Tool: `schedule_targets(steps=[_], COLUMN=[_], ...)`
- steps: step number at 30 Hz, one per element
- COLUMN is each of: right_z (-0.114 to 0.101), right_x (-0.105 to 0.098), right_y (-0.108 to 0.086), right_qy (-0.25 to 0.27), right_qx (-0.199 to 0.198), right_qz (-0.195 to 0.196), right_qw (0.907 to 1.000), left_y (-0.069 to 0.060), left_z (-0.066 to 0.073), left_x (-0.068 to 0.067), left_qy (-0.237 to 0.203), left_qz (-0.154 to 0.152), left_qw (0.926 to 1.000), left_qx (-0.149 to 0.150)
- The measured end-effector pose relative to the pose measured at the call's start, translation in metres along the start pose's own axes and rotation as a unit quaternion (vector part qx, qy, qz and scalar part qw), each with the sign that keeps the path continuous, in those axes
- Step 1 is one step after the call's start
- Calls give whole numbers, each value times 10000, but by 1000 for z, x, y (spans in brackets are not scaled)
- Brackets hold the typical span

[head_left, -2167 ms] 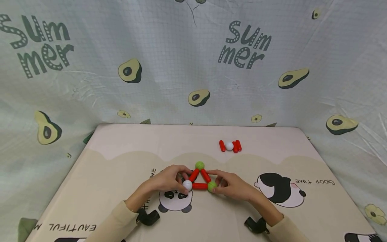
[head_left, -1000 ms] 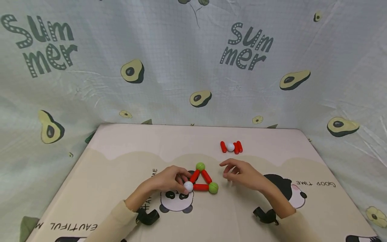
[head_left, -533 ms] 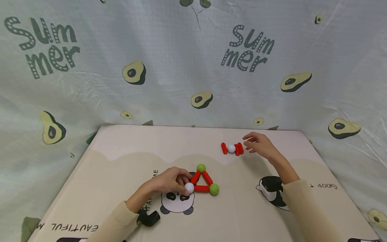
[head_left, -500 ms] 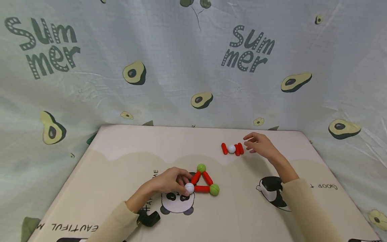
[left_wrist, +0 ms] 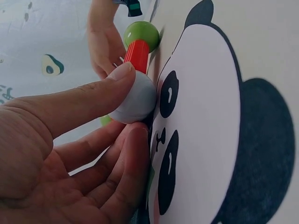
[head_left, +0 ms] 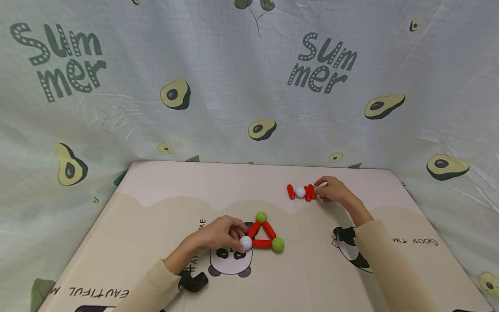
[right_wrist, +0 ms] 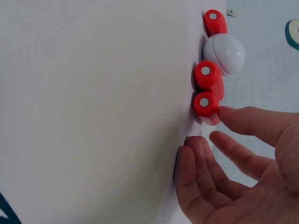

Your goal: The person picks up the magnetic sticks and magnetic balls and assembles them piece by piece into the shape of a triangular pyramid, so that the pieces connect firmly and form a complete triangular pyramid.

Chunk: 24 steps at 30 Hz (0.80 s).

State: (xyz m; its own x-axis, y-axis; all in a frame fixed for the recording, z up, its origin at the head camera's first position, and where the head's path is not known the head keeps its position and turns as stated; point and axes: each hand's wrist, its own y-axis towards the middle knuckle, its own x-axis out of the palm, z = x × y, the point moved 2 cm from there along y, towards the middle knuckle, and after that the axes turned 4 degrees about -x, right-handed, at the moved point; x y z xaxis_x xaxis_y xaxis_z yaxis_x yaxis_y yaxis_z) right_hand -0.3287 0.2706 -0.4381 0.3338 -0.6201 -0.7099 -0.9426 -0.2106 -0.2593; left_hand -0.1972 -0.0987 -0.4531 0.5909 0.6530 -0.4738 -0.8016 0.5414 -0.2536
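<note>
A flat triangle of three red rods (head_left: 262, 244) joins a white ball (head_left: 245, 242), a far green ball (head_left: 261, 217) and a near green ball (head_left: 278, 245). My left hand (head_left: 222, 234) holds the white ball at its left corner; in the left wrist view the thumb and fingers grip that ball (left_wrist: 138, 98). Farther back, my right hand (head_left: 333, 190) is beside a short row of loose parts. Its thumb touches the nearest red rod (right_wrist: 205, 103), which has a silvery end disc, while the fingers are slightly bent and apart from it.
In the row are another red rod (right_wrist: 216, 84) beside the touched one, a loose white ball (head_left: 300, 192) and a red rod (head_left: 291, 192) at the left. A printed mat (head_left: 156, 234) covers the table, and a patterned cloth (head_left: 218, 86) hangs behind it.
My right hand has left the near green ball, reached back and right to the loose parts, then lowered onto the end rod. My left hand keeps its grip on the white ball.
</note>
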Motion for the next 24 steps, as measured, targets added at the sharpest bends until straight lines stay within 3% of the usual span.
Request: schedule_targets(steps=[9,24], right_z=[-2,-3], right_x=[3,4], right_y=[-1,-5], right_qy=[74,144], right_qx=[-33,-104], right_qz=[-68,-360], right_qw=[9999,9992], left_y=[0,-1], left_z=[-5,-5], left_x=[0,-1], left_qy=[188,198], left_qz=[120,16], left_qw=[9998,9998], left_qx=[-2,102])
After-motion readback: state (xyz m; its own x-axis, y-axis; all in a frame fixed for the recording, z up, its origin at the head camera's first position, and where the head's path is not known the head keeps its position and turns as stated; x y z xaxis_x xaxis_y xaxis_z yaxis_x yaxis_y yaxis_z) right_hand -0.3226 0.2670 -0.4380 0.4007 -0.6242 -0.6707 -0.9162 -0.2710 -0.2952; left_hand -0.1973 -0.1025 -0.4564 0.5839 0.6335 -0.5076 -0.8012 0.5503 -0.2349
